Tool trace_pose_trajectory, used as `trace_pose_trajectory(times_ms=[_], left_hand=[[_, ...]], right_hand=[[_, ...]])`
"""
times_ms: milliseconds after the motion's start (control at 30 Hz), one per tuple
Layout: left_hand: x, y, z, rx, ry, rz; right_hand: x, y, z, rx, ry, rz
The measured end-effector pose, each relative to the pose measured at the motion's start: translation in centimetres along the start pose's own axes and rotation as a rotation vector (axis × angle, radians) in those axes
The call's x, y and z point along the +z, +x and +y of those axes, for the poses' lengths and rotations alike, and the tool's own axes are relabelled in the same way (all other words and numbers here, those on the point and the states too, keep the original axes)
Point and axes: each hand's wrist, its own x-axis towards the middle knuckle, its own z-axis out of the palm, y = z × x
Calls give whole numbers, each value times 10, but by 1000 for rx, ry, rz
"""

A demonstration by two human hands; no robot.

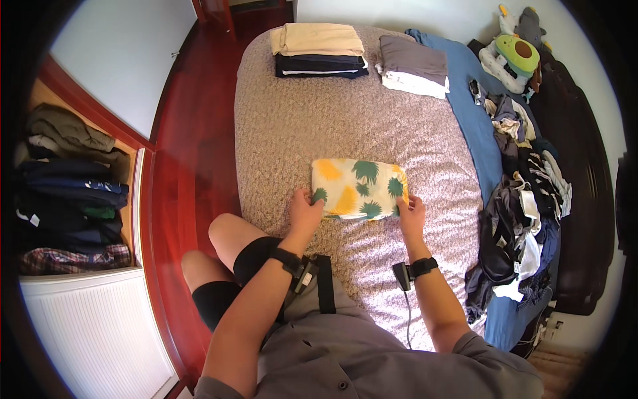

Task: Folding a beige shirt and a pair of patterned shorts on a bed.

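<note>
A folded white cloth garment [345, 176] with yellow and green leafy prints lies flat on the patterned bedspread [286, 120] in front of me. My left hand [306, 207] grips its near left edge, thumb on top and fingers curled beside it. At the near right corner, my right hand [412, 211] pinches the edge in the same way. The fingertips under the cloth are hidden. Each wrist carries a black strap with a small device.
Folded stacks sit at the bed's far end: beige over dark clothes [318, 41], and grey over white ones [413, 60]. A heap of loose clothes [518, 226] covers the right side by the dark headboard [578, 179], below plush toys [517, 56]. Clothes fill an open cabinet [73, 193] at left.
</note>
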Motion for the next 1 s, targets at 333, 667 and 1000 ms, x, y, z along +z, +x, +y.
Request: trace_pose_trajectory(times_ms=[333,667,1000], left_hand=[[-1,-12,-9,-259,-438,-335],[5,-3,-3,-247,-865,-379],[7,-3,-8,-302,-602,-348]], right_hand=[[3,7,-46,148,134,-190],[-9,16,-65,175,365,-200],[-8,5,-27,453,314,-289]])
